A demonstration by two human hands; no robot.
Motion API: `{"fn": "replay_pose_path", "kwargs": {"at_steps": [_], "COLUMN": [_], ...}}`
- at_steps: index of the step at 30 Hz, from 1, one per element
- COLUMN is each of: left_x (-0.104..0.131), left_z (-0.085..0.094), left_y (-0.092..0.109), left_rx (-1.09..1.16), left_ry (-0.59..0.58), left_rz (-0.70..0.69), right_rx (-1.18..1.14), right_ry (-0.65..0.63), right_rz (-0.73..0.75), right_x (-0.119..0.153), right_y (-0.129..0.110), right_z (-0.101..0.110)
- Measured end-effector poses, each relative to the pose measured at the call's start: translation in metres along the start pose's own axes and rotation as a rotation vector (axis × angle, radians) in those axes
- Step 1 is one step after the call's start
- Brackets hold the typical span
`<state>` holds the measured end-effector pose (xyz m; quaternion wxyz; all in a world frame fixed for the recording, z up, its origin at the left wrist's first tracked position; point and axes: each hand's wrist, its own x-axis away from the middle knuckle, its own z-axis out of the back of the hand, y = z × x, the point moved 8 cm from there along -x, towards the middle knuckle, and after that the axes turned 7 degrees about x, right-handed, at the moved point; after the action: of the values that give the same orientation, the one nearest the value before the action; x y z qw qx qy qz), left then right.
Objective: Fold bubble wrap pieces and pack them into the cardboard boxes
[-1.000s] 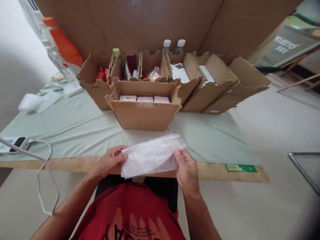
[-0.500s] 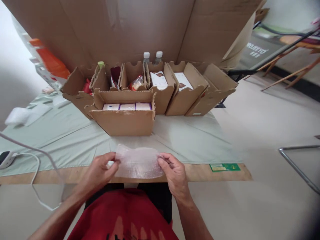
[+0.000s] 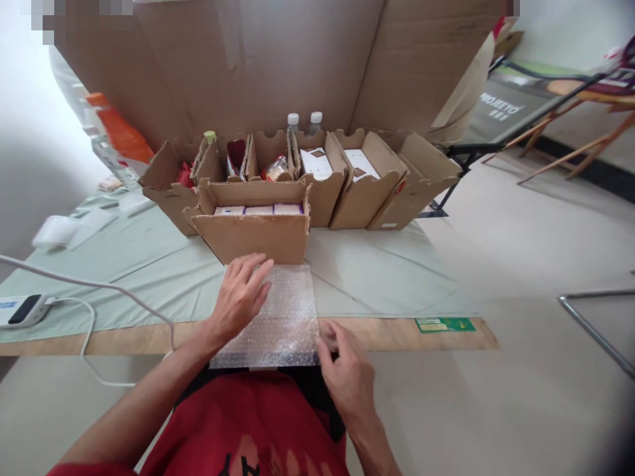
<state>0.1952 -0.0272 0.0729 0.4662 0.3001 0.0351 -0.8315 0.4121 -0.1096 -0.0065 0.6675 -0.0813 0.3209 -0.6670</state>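
Your clear bubble-wrap sheet (image 3: 275, 317), held up a moment ago, now lies flat at the bench's (image 3: 124, 264) near edge; left hand (image 3: 241, 297) presses it open-palmed, right hand (image 3: 347, 370) pinches its corner.

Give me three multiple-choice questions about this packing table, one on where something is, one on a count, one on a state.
1. Where does the bubble wrap sheet lie?
A. inside a box
B. on the table's near edge, before the front cardboard box
C. on the floor

2. How many white-capped bottles stand behind the boxes?
A. two
B. four
C. none

3. How is the left hand?
A. clenched in a fist
B. gripping a bottle
C. open, flat on the sheet

Answers: 1 B, it is spread flat on the green cloth; 2 A, two caps show side by side; 3 C, the fingers lie spread out on the wrap.
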Motion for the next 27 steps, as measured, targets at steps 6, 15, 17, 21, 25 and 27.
{"fn": "replay_pose_path", "kwargs": {"at_steps": [6, 15, 17, 21, 25, 27], "left_x": [0.057, 0.064, 0.069, 0.071, 0.073, 0.078], "left_z": [-0.002, -0.058, -0.062, -0.062, -0.056, -0.046], "left_y": [-0.013, -0.057, -0.060, -0.063, -0.062, -0.059], "left_rx": [0.073, 0.036, 0.047, 0.086, 0.149, 0.218], "left_ry": [-0.065, -0.291, -0.322, -0.356, -0.347, -0.315], "left_rz": [0.049, 0.161, 0.181, 0.209, 0.215, 0.193], "right_rx": [0.031, 0.232, 0.277, 0.432, 0.377, 0.325], "right_ry": [0.064, -0.317, -0.302, -0.187, -0.140, -0.209], "right_rz": [0.217, 0.521, 0.456, 0.268, 0.363, 0.478], "right_x": [-0.014, -0.072, -0.073, -0.062, -0.022, 0.001], "right_y": [-0.029, -0.115, -0.089, -0.011, 0.011, -0.005], "right_z": [0.006, -0.105, -0.100, -0.051, -0.002, 0.002]}}
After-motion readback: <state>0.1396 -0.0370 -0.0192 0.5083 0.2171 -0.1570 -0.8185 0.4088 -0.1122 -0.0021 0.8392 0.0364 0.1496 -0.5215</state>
